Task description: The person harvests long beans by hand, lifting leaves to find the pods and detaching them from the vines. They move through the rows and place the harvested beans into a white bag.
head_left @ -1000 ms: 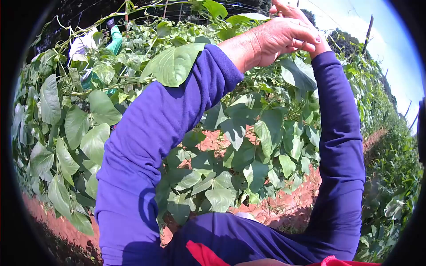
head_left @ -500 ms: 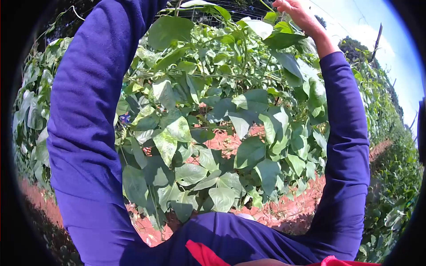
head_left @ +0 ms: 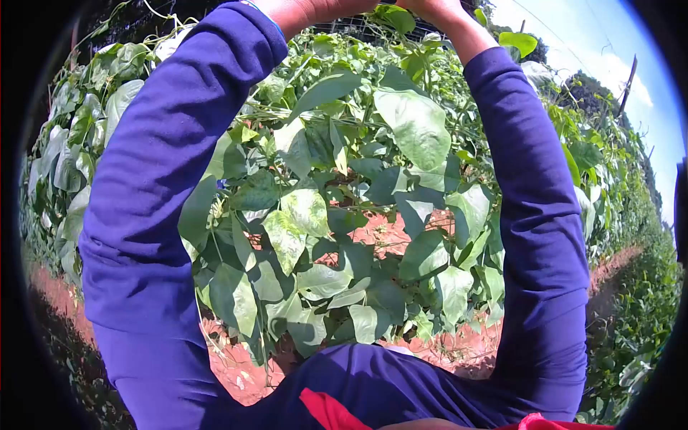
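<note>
Both hands are raised to the top edge of the view, in front of climbing plants with broad green leaves (head_left: 412,129). My left hand (head_left: 308,11) shows only its wrist and the back of the palm; the fingers are cut off by the frame. Close to its right, my right hand (head_left: 433,10) is also cropped, with its fingers out of view. A small green leaf (head_left: 396,18) hangs between the two hands. What either hand holds, if anything, is hidden.
Reddish soil (head_left: 380,233) shows through and below the foliage. Thin wires and netting (head_left: 351,27) run behind the vines at the top. A wooden post (head_left: 628,86) stands at the right, above a long row of plants (head_left: 638,322).
My left hand has come into view at the top. My right hand has moved left and up towards it, and its fingers have left the frame. Several leaves have shifted.
</note>
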Demonstrator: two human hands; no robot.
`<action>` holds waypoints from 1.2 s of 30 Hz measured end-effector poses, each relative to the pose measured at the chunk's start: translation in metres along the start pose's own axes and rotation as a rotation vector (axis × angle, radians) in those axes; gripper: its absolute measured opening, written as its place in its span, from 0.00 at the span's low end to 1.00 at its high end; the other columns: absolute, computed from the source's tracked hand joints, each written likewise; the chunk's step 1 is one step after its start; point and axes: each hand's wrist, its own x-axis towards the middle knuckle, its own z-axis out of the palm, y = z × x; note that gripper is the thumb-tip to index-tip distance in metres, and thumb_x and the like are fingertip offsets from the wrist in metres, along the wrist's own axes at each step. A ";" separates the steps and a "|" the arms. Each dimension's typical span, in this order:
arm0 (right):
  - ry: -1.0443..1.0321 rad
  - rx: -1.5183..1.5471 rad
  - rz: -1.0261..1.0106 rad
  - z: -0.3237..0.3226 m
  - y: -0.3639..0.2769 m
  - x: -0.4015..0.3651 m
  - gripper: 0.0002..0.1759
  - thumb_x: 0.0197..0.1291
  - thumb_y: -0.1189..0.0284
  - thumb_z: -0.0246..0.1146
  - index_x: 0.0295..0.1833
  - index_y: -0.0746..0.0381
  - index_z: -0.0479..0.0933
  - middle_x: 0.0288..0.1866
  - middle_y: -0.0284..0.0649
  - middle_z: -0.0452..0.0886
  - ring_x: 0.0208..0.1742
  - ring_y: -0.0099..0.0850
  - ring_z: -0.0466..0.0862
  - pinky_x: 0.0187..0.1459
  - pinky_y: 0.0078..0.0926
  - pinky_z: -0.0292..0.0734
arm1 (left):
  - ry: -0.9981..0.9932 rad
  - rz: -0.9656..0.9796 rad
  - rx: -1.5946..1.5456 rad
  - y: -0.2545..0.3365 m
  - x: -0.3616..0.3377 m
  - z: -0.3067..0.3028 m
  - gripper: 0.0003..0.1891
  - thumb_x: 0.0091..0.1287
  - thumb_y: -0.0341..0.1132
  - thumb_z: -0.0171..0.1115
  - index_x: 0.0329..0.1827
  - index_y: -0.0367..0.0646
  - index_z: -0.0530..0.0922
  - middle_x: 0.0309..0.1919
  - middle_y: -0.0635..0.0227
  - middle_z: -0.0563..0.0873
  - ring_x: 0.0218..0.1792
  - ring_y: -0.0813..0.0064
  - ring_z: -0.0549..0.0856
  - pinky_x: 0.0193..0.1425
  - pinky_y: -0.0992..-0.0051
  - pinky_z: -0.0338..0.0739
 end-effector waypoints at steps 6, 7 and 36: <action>-0.164 0.307 0.450 0.015 0.001 -0.001 0.10 0.53 0.68 0.64 0.29 0.66 0.82 0.22 0.46 0.82 0.27 0.34 0.86 0.32 0.30 0.78 | -0.803 -0.557 -0.277 0.047 -0.065 0.027 0.13 0.57 0.28 0.56 0.44 0.41 0.84 0.43 0.58 0.86 0.47 0.56 0.85 0.54 0.60 0.78; -0.166 0.136 0.376 0.016 0.004 0.002 0.11 0.52 0.67 0.65 0.27 0.66 0.81 0.23 0.47 0.82 0.27 0.36 0.85 0.33 0.31 0.78 | -0.843 -0.575 -0.316 0.050 -0.070 0.032 0.19 0.59 0.30 0.57 0.54 0.40 0.80 0.53 0.53 0.82 0.55 0.55 0.81 0.59 0.61 0.75; 0.181 0.057 0.017 -0.033 -0.060 -0.061 0.10 0.58 0.67 0.61 0.37 0.63 0.82 0.32 0.49 0.83 0.39 0.47 0.84 0.43 0.41 0.78 | -0.422 -0.834 -0.485 0.017 -0.070 0.004 0.14 0.69 0.39 0.58 0.55 0.48 0.83 0.35 0.65 0.87 0.37 0.70 0.87 0.43 0.71 0.78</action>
